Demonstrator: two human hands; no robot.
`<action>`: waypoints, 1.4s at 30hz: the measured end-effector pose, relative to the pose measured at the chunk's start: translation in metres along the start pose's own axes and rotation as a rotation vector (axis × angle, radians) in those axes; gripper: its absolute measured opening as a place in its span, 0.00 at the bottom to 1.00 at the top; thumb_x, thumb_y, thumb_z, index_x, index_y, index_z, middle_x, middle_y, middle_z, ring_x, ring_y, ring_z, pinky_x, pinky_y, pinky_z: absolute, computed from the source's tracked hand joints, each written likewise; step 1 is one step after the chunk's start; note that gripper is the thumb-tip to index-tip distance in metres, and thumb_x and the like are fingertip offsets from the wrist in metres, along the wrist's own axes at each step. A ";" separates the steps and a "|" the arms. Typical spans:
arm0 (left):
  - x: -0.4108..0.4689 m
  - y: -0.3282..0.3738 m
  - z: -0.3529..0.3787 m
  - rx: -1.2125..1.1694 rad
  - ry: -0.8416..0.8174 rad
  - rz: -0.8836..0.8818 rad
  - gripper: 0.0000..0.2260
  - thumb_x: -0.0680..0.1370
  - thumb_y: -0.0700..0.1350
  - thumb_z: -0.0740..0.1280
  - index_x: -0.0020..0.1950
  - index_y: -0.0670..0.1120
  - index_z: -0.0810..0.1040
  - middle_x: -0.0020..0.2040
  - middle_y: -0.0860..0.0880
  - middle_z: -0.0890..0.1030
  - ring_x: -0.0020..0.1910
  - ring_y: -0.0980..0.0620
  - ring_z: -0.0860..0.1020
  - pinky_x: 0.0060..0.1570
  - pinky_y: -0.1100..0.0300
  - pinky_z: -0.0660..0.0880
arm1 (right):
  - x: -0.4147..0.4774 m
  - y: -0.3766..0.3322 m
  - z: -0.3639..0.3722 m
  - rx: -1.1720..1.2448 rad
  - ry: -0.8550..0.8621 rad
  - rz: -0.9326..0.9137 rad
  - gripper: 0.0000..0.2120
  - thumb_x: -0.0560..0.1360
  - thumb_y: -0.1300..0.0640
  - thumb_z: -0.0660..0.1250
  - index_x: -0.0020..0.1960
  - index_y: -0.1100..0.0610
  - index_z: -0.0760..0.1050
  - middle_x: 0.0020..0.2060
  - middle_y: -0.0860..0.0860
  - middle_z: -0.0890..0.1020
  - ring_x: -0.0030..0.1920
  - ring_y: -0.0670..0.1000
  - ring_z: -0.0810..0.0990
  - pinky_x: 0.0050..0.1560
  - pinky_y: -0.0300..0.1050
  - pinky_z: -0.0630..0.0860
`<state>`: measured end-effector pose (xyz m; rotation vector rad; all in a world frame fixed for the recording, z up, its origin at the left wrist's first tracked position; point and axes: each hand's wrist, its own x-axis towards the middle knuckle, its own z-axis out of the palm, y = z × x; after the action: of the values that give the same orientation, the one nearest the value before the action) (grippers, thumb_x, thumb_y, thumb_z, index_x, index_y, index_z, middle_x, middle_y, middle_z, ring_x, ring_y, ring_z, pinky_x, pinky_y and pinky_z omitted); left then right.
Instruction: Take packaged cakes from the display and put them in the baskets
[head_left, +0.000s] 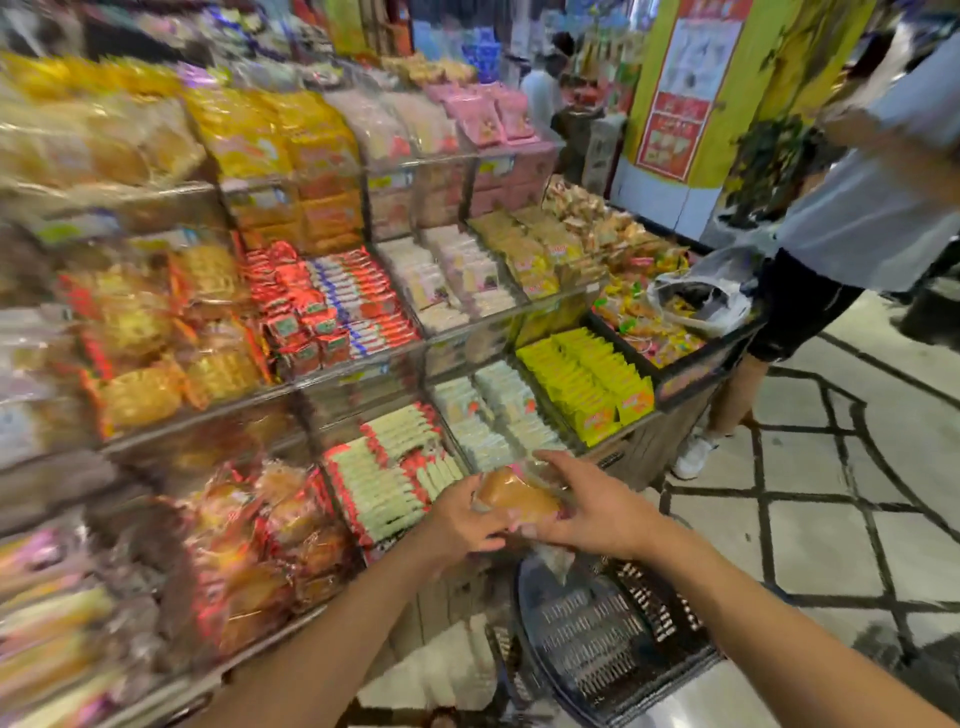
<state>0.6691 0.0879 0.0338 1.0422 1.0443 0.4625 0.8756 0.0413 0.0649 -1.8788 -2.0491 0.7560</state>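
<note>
My left hand (462, 519) and right hand (587, 514), each grip pinching the wrapped cake (519, 496); I'd lower it flat into the basket (587, 639), then release gently.

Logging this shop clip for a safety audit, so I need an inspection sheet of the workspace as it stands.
Surface: tiered display with clear fronts, full of wrapped snacks; blurred at left.
Job's things: one packaged cake held up, dark mesh basket below it.
Clutter: nothing seen.
Grippers: left hand and right hand both grip the cake.
Cables: nothing seen.
Surroundings: tiled floor; another person stands at the display's far end beside a plastic bag.
</note>
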 end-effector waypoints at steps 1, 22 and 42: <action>-0.017 -0.005 -0.012 0.011 0.015 0.026 0.25 0.77 0.36 0.75 0.72 0.45 0.72 0.65 0.41 0.79 0.57 0.45 0.82 0.57 0.47 0.80 | 0.001 -0.013 0.001 0.039 -0.086 0.006 0.52 0.61 0.23 0.72 0.77 0.45 0.62 0.66 0.46 0.76 0.65 0.46 0.76 0.64 0.46 0.75; -0.278 -0.081 -0.306 0.061 0.652 0.242 0.05 0.81 0.52 0.71 0.51 0.52 0.81 0.45 0.51 0.83 0.47 0.50 0.84 0.49 0.46 0.84 | 0.097 -0.367 0.158 -0.116 -0.448 -0.526 0.19 0.71 0.40 0.77 0.56 0.42 0.74 0.45 0.39 0.81 0.44 0.38 0.79 0.47 0.39 0.76; -0.299 -0.201 -0.488 1.239 0.588 -0.131 0.30 0.82 0.54 0.63 0.83 0.55 0.55 0.78 0.49 0.63 0.77 0.46 0.63 0.72 0.45 0.68 | 0.237 -0.481 0.341 -0.411 -0.351 -0.444 0.24 0.71 0.37 0.74 0.60 0.49 0.76 0.51 0.48 0.81 0.53 0.54 0.80 0.48 0.48 0.75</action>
<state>0.0745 0.0041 -0.0530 1.9548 2.0081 -0.0683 0.2612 0.1918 0.0028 -1.4362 -2.8938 0.6111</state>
